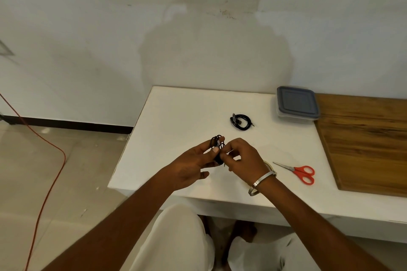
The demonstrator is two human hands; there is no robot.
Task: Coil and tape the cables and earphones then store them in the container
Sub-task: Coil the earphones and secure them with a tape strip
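A black cable bundle (218, 148), loosely coiled with several loops showing, is held above the white worktop (176, 112), pinched between the left hand (193, 163) and the right hand (244, 158); a small pale strip sits across its middle, too small to identify for sure. A second black coil (241, 122), wound into a neat ring with its plugs gathered at the left side, lies flat on the worktop farther back. The container (296, 104), clear with a grey-blue lid closed on it, stands at the back right. A tape roll (269, 164) peeks out just behind the right wrist, mostly hidden
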